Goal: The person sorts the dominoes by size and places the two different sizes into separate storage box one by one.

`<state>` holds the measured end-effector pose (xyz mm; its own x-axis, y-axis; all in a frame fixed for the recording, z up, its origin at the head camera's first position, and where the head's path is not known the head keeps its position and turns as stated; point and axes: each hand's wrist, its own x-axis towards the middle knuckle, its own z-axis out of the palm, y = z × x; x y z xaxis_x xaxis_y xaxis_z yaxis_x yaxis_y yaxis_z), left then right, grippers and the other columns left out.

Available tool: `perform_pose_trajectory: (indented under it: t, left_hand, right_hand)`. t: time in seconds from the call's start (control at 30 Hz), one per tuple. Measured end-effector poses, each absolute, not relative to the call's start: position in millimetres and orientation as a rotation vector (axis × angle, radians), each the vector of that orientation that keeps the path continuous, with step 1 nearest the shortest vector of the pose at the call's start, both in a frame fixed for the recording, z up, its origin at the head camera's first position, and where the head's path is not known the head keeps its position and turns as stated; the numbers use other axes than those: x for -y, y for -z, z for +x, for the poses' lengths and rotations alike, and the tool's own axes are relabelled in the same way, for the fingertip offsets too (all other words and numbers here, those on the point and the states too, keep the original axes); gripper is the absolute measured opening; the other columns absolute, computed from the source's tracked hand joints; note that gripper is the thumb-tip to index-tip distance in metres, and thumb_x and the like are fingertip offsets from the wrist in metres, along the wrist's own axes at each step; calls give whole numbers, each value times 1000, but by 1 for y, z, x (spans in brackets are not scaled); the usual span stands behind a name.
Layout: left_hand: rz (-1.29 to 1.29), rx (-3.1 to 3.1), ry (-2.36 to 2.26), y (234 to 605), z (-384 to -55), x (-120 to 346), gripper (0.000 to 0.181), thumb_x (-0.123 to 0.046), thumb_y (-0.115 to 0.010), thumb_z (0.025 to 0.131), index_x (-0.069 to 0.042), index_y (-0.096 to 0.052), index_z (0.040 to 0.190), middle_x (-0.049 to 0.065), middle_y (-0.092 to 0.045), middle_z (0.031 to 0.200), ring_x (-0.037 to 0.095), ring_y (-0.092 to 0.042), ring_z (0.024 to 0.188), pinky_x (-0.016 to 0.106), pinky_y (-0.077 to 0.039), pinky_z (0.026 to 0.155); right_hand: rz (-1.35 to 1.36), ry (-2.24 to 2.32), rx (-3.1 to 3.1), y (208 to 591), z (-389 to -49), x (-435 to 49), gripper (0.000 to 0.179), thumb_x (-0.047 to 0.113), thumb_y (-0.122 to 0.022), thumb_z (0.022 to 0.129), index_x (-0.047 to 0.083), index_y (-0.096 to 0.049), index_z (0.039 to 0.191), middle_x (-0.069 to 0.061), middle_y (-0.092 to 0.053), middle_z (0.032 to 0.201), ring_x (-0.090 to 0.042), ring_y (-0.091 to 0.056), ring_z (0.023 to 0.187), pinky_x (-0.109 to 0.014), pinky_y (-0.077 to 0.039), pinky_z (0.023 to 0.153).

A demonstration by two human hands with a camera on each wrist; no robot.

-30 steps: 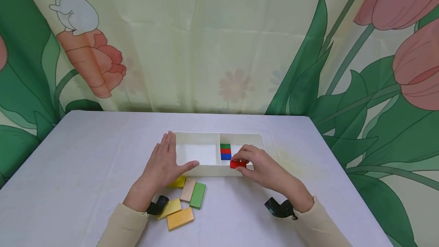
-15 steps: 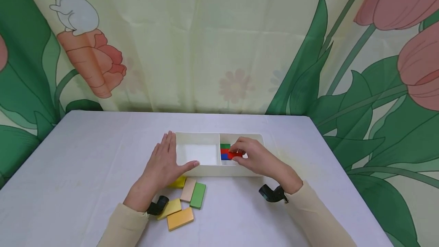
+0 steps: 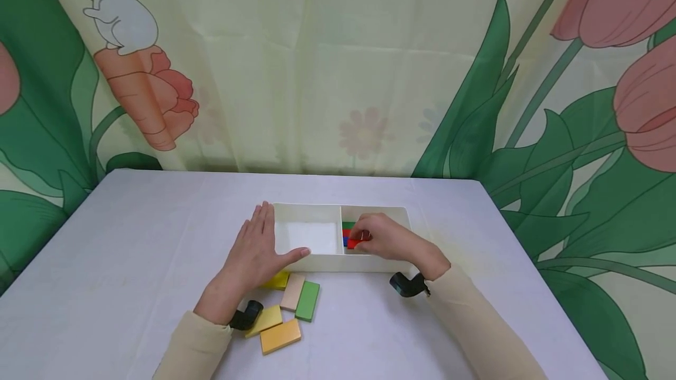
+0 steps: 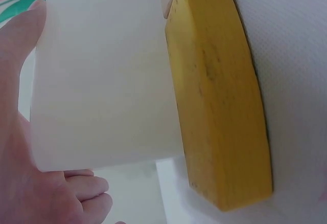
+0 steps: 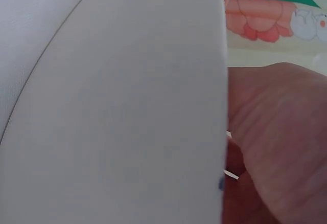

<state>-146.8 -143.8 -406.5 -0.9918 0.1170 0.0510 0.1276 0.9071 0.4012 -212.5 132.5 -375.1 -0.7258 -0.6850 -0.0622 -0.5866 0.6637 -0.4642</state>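
My right hand (image 3: 388,239) reaches into the right compartment of a white two-part box (image 3: 359,263) and pinches a red block (image 3: 355,244) between thumb and fingers. Beside that block, along the divider, lie a green block (image 3: 348,225), another red block (image 3: 346,232) and a blue block (image 3: 345,241), partly covered by the fingers. My left hand (image 3: 253,248) rests flat against the box's left end, fingers straight, thumb over the front rim. In the right wrist view the box wall (image 5: 127,101) hides the fingertips of the right hand (image 5: 281,132).
In front of the box lie a yellow block (image 3: 277,280), a pinkish block (image 3: 293,292), a green block (image 3: 307,302), a pale yellow block (image 3: 265,320) and an orange-yellow block (image 3: 280,336). A printed curtain (image 3: 264,75) hangs behind the white-covered table (image 3: 158,221).
My right hand has carried the red block from over the front rim into the right compartment, moving left up to the blue block. The left hand has stayed on the box.
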Motion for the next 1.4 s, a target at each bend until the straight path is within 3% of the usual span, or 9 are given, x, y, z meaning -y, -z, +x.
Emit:
perform_pose_trajectory:
  t: [0.33, 0.73, 1.07, 1.4]
  left_hand:
    - [-183, 3053, 658, 405, -147, 142, 121, -75, -59, 82, 6, -8, 156, 25, -8, 165, 41, -10, 153, 58, -14, 123]
    - [-186, 3055, 647, 405, -149, 144, 121, -75, -59, 82, 7, -9, 155, 25, -8, 165, 41, -11, 153, 58, -14, 123]
    - [-172, 3042, 683, 405, -146, 143, 124, -78, -57, 80, 6, -7, 156, 25, -7, 165, 41, -10, 153, 58, -13, 123]
    - [-169, 3037, 719, 406, -146, 143, 124, -77, -58, 80, 5, -6, 156, 25, -9, 165, 42, -11, 152, 60, -14, 122]
  right_hand:
    - [-968, 637, -2536, 385, -224, -127, 13, 4, -74, 86, 4, -73, 99, -1, -66, 90, -10, -59, 79, -20, -52, 72]
    - [-1004, 608, -2525, 391, -236, -117, 11, 6, -78, 83, 11, -68, 86, 3, -60, 74, -8, -52, 69, -20, -47, 63]
    - [-983, 682, -2519, 396, -235, -114, 16, 7, -79, 80, 7, -65, 87, 2, -57, 72, -7, -50, 66, -19, -44, 61]
    - [-816, 841, -2594, 390, -220, -132, 6, 19, -67, 95, 13, -68, 94, 4, -64, 83, -11, -57, 78, -24, -52, 68]
